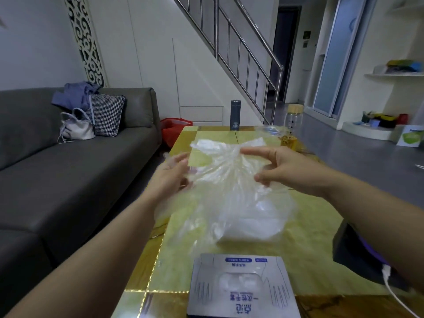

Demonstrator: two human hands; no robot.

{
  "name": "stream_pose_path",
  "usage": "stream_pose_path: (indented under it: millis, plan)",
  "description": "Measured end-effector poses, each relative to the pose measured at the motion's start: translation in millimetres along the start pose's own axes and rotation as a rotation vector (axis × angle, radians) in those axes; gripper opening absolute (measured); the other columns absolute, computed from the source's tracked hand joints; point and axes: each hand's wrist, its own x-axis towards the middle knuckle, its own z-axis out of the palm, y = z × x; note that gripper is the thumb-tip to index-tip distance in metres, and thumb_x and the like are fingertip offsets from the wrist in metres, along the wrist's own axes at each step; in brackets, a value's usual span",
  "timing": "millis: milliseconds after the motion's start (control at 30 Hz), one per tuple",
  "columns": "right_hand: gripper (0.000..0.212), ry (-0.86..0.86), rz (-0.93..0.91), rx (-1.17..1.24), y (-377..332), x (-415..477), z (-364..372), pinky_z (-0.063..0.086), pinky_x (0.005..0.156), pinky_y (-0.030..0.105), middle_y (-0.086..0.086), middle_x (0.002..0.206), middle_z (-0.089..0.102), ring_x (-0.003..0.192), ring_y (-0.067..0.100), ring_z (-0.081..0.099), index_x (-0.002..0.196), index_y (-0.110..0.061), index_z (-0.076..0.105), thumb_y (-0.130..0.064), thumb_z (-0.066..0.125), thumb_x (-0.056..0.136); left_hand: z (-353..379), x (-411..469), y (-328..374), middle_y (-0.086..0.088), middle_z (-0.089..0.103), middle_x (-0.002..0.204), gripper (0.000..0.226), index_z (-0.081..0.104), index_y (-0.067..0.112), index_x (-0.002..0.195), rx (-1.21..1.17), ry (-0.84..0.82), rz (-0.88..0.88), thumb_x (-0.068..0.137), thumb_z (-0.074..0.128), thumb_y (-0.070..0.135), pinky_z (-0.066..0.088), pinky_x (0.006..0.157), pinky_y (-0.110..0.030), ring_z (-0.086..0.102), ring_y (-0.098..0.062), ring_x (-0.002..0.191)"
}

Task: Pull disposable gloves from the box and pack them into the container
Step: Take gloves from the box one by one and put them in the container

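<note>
Holds a thin clear glove (220, 173) up over the middle of the table (309, 216), stretched and crumpled between both hands. Touches its left edge with the left hand (173, 174), fingers fairly straight and partly veiled by the film; cannot tell whether any of them pinch it. Grips its right side with the right hand (283, 167): forefinger stretched out along the top of the film, thumb and lower fingers curled in and nipping the plastic. Lets the lower part of the glove hang toward the table top.

Below the hanging film, near the middle of the table and blurred through it: a pale, rounded container (259, 230), contents too hazy to make out. At the near edge, just this side of the container: the glove box (243, 292), lying flat, grey-white with blue print, its oval opening facing up with white film showing in it. At the right edge: a black object (353, 249) with a white cable (390, 288) plugged into it. Along the far edge: a dark flask (235, 114) standing upright, and toward the far right corner a glass bottle (293, 119) with a wooden lid. Left of the table: a grey sofa (57, 175) bearing a white bag (76, 127), a checked cushion (106, 114) and a blue garment (73, 95).
</note>
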Motion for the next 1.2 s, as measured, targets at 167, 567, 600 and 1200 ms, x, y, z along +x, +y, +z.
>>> stream_pose_path:
  millis: [167, 567, 600, 1200]
  plan:
    - [0.071, 0.068, 0.164, -0.142, 50, 28, 3, 0.045, 0.065, 0.011, -0.001, 0.124, 0.052, 0.063, 0.002, 0.063, 0.146, -0.03, 0.035, -0.006, 0.063, 0.085, -11, 30, -4, 0.001, 0.051, 0.124, 0.048, 0.041, 0.017, 0.14, 0.457, 0.429, 0.371, 0.093, 0.053, 0.015, 0.044, 0.094, -0.029, 0.055, -0.013, 0.104]
    - [0.074, -0.179, 0.414, -0.701, 99, 64, 20, 0.049, 0.091, 0.032, 0.01, 0.144, 0.042, 0.116, 0.021, 0.055, 0.148, -0.013, 0.027, -0.015, 0.066, 0.085, 86, 55, -43, 0.002, 0.035, 0.152, 0.047, 0.039, 0.027, 0.144, 1.67, -0.848, 0.067, 0.099, 0.042, 0.04, 0.026, 0.11, -0.033, 0.033, -0.02, 0.138]
    - [0.072, -0.187, 0.409, -0.821, 99, 65, 21, 0.045, 0.098, 0.034, 0.01, 0.147, 0.035, 0.126, 0.026, 0.045, 0.147, -0.015, 0.031, -0.021, 0.068, 0.085, 90, 58, -45, 0.002, 0.034, 0.152, 0.048, 0.038, 0.027, 0.145, 1.696, -0.875, 0.047, 0.099, 0.042, 0.041, 0.026, 0.11, -0.033, 0.032, -0.02, 0.138]
    - [0.101, -0.689, 0.385, -0.903, 162, 118, 56, 0.031, 0.111, 0.043, 0.0, 0.155, 0.023, 0.14, 0.024, 0.027, 0.15, -0.019, 0.024, -0.035, 0.083, 0.069, 108, 87, -97, -0.005, 0.032, 0.151, 0.058, 0.037, 0.023, 0.145, 1.729, -1.099, -0.231, 0.093, 0.057, 0.039, 0.031, 0.105, -0.037, 0.036, -0.029, 0.134]
